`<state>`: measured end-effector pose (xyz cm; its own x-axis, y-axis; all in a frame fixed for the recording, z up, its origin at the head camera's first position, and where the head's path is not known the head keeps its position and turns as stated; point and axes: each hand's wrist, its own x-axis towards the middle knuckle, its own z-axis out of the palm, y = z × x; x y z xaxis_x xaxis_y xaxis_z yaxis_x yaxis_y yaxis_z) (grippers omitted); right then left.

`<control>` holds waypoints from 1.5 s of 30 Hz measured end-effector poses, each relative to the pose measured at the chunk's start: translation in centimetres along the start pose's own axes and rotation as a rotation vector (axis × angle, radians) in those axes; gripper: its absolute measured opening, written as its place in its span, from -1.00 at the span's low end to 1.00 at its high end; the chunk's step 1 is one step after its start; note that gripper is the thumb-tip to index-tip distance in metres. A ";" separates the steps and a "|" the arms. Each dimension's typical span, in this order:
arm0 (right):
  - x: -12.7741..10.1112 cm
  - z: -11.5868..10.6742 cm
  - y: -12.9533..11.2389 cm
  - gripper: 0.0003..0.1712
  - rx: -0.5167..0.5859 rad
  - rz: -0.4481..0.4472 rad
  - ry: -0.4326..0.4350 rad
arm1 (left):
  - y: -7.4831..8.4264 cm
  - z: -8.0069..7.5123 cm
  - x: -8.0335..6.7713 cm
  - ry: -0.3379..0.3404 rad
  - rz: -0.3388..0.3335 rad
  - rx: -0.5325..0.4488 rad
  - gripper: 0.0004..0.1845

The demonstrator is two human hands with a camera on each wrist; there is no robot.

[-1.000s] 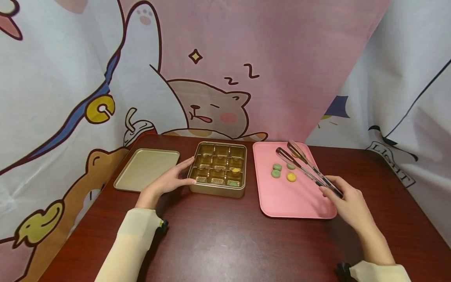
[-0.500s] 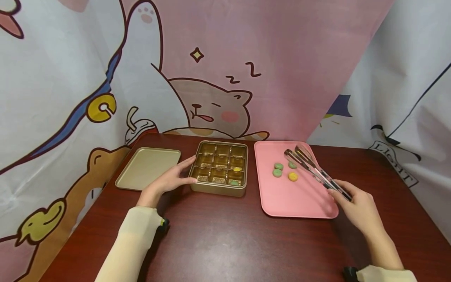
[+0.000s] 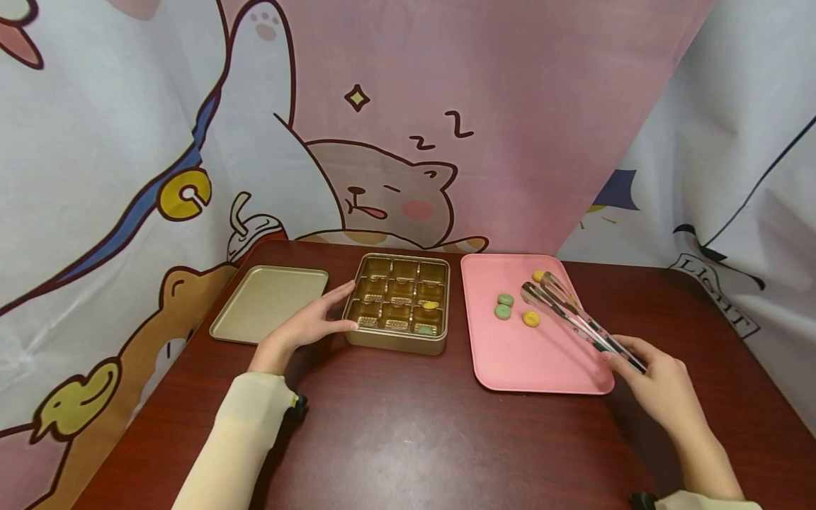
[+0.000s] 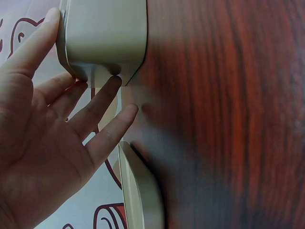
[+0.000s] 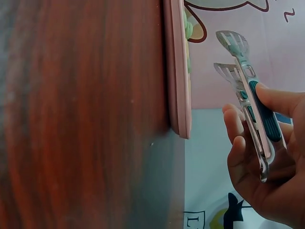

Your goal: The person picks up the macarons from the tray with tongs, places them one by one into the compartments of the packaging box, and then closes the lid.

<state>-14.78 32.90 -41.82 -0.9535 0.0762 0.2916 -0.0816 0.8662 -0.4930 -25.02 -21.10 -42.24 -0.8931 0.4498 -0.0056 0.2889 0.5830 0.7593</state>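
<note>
My left hand [image 3: 302, 329] rests against the left side of a square gold tin [image 3: 395, 341], its thumb at the near rim. In the left wrist view the fingers lie fairly straight along the tin's wall [image 4: 105, 33]. An insert with several compartments fills the tin; a yellow piece [image 3: 430, 305] and a green piece [image 3: 425, 330] sit in its right column. My right hand [image 3: 663, 386] grips metal tongs [image 5: 257, 112] with dark green handle grips, thumb on top. Their tips are apart above the pink tray [image 3: 510, 365], with nothing held between them.
On the tray lie small round macaron-like sweets: green ones [image 3: 503, 312], a yellow one [image 3: 531, 319] and another yellow one [image 3: 538, 275] behind the tongs. A flat gold lid [image 3: 270, 301] lies left of the tin. Printed cloth [image 3: 542, 127] hangs behind the table.
My right hand has drawn the tongs to the right and nearer to me. Their tips now cover the green sweet on the right, and the far yellow one shows. My left hand stays at the tin.
</note>
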 end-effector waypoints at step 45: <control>-1.1 -0.3 1.4 -0.51 -0.111 0.015 -0.154 | -0.1 0.1 0.1 -0.003 0.008 -0.028 -0.09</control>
<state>-13.76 34.19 -42.62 -0.9883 0.0207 0.1514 -0.0421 0.9155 -0.4001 -25.10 -21.11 -42.38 -0.8897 0.4566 -0.0014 0.2862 0.5602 0.7774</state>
